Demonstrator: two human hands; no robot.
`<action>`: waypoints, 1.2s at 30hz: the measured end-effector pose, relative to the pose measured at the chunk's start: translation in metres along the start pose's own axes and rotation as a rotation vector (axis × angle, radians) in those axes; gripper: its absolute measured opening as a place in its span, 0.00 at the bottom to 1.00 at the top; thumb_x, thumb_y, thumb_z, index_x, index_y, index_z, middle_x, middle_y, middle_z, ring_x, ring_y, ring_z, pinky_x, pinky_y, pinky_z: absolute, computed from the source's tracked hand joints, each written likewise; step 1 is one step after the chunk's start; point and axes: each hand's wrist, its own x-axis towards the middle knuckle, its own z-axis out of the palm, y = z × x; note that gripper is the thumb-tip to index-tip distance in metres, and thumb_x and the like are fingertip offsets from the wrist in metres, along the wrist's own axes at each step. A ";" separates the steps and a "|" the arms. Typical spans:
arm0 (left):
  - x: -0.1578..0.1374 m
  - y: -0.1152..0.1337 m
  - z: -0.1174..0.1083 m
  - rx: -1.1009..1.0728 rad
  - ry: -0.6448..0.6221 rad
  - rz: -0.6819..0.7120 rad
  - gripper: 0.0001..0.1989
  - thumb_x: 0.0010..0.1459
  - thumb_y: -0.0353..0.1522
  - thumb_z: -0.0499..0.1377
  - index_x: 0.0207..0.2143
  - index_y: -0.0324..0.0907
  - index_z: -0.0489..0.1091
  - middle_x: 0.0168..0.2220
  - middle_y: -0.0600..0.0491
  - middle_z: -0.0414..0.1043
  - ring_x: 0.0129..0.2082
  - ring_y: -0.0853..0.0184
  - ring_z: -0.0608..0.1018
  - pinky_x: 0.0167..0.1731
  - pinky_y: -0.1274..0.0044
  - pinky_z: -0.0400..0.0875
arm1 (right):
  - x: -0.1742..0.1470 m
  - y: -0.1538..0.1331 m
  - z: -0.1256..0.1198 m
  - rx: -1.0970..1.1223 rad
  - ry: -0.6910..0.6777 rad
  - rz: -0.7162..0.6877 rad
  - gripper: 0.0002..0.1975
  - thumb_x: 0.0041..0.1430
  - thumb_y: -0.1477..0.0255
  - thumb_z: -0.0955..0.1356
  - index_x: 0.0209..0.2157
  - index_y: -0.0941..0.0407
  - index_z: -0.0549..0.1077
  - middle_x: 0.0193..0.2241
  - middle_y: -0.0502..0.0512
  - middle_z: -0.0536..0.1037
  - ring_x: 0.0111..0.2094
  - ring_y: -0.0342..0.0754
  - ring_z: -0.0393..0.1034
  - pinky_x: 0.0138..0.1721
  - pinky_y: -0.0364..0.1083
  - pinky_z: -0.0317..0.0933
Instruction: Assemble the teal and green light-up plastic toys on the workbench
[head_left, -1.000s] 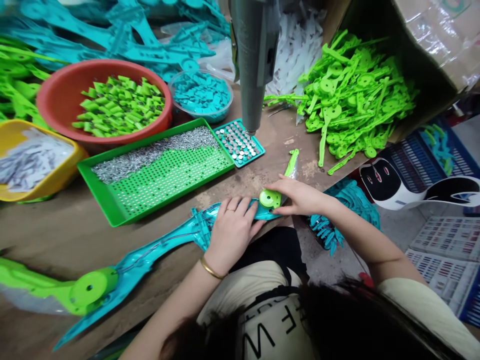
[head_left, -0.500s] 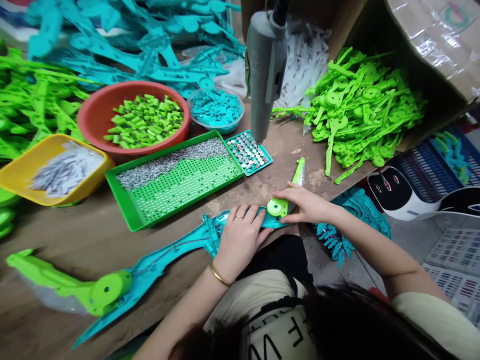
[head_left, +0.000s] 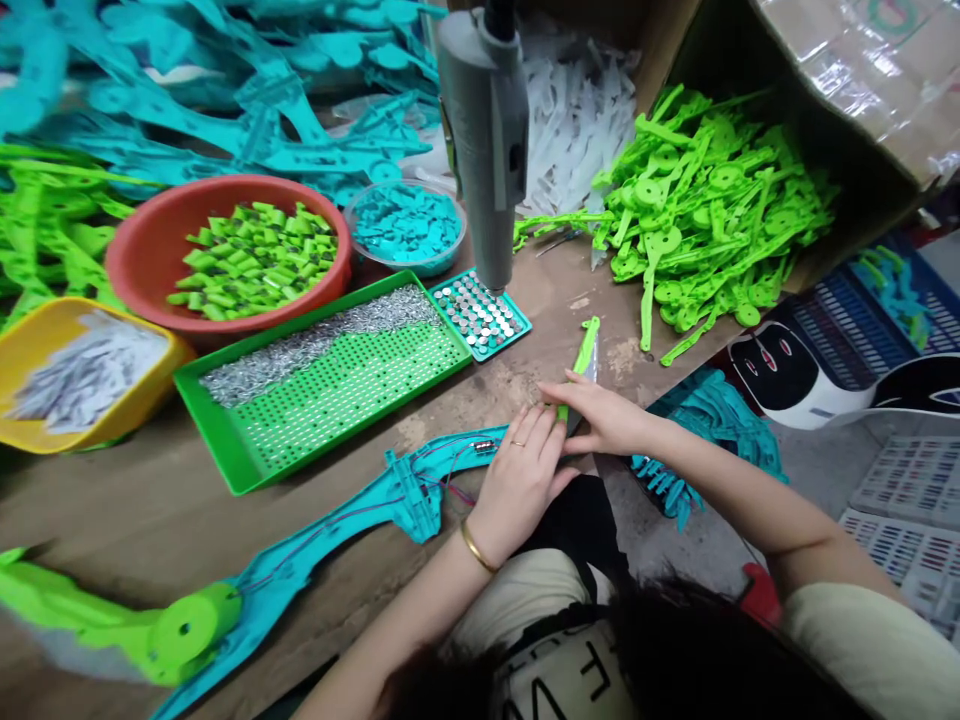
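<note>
A long blue plastic half-shell point(head_left: 360, 508) with thin wires and small metal parts inside lies across the bench. My left hand point(head_left: 525, 480) is closed over its right end, fingers on top and thumb at the near edge. A slim bright green plastic arm point(head_left: 585, 345), with a clear strip along its side, stands out beyond that end. My right hand point(head_left: 611, 415) grips this green arm near its base, thumb and fingers on either side. My fingers hide the joint between the two pieces. A larger green piece point(head_left: 184, 630) with a round hub sits on the shell's left end.
A grey electric screwdriver point(head_left: 484, 150) hangs over the bench. Behind the shell stand a green tray point(head_left: 330, 425) of screws, a small tray point(head_left: 517, 325) of metal discs, a red bowl point(head_left: 135, 285), a yellow bin point(head_left: 161, 370) and a clear tub point(head_left: 409, 262). Green parts point(head_left: 712, 200) are heaped at right.
My left hand has slid right along the shell onto the green arm's round base, uncovering wires and metal parts. My right hand stays on the green arm. The view has shifted slightly.
</note>
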 end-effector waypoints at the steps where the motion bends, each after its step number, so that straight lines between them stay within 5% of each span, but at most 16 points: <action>1: -0.001 -0.002 0.002 0.006 0.015 0.010 0.24 0.59 0.33 0.60 0.56 0.31 0.64 0.57 0.36 0.69 0.61 0.52 0.68 0.60 0.59 0.65 | 0.000 0.002 -0.003 0.007 -0.014 -0.023 0.39 0.55 0.64 0.72 0.64 0.57 0.57 0.59 0.65 0.69 0.62 0.56 0.63 0.66 0.64 0.46; 4: -0.004 -0.007 0.005 0.035 0.054 0.033 0.19 0.60 0.30 0.58 0.54 0.31 0.67 0.56 0.37 0.70 0.59 0.53 0.70 0.58 0.60 0.68 | 0.004 0.013 -0.023 0.027 0.064 -0.013 0.28 0.62 0.63 0.66 0.61 0.53 0.62 0.55 0.59 0.73 0.58 0.51 0.66 0.65 0.60 0.51; 8: -0.004 -0.009 0.002 0.015 0.070 0.044 0.17 0.61 0.30 0.58 0.52 0.33 0.69 0.55 0.40 0.72 0.56 0.54 0.73 0.57 0.61 0.70 | 0.020 0.046 -0.052 -0.259 0.468 0.421 0.20 0.67 0.61 0.59 0.53 0.54 0.72 0.47 0.61 0.75 0.52 0.56 0.67 0.55 0.60 0.59; 12: -0.003 -0.010 0.000 -0.005 0.079 0.036 0.17 0.61 0.30 0.58 0.52 0.35 0.69 0.54 0.42 0.73 0.56 0.55 0.74 0.56 0.60 0.71 | 0.028 0.072 -0.052 -0.364 0.396 0.638 0.20 0.65 0.58 0.62 0.51 0.54 0.74 0.41 0.60 0.75 0.48 0.58 0.67 0.51 0.60 0.56; 18: -0.006 -0.008 -0.002 -0.016 0.044 -0.014 0.16 0.62 0.31 0.58 0.52 0.37 0.69 0.56 0.46 0.72 0.57 0.56 0.73 0.59 0.60 0.67 | 0.026 0.075 -0.044 -0.273 0.443 0.677 0.19 0.63 0.57 0.64 0.49 0.52 0.74 0.38 0.56 0.76 0.43 0.54 0.68 0.49 0.55 0.54; 25: -0.014 0.001 0.008 0.064 0.075 -0.032 0.18 0.63 0.29 0.56 0.55 0.34 0.68 0.59 0.46 0.68 0.60 0.58 0.69 0.68 0.59 0.47 | 0.025 0.073 -0.042 -0.285 0.463 0.701 0.19 0.63 0.58 0.64 0.51 0.51 0.74 0.40 0.57 0.77 0.44 0.54 0.68 0.50 0.55 0.52; 30: -0.017 0.003 0.016 0.109 0.106 -0.032 0.18 0.64 0.28 0.55 0.55 0.33 0.68 0.59 0.44 0.68 0.60 0.58 0.69 0.67 0.60 0.46 | 0.027 0.073 -0.048 -0.266 0.444 0.654 0.14 0.62 0.60 0.66 0.44 0.53 0.77 0.40 0.58 0.75 0.46 0.55 0.67 0.49 0.55 0.56; 36: -0.012 0.008 0.003 0.078 0.177 0.010 0.15 0.62 0.30 0.58 0.51 0.35 0.71 0.54 0.43 0.73 0.56 0.57 0.72 0.63 0.61 0.56 | 0.024 0.072 -0.073 0.523 0.395 0.596 0.19 0.53 0.55 0.71 0.37 0.54 0.67 0.26 0.48 0.73 0.29 0.46 0.70 0.32 0.47 0.64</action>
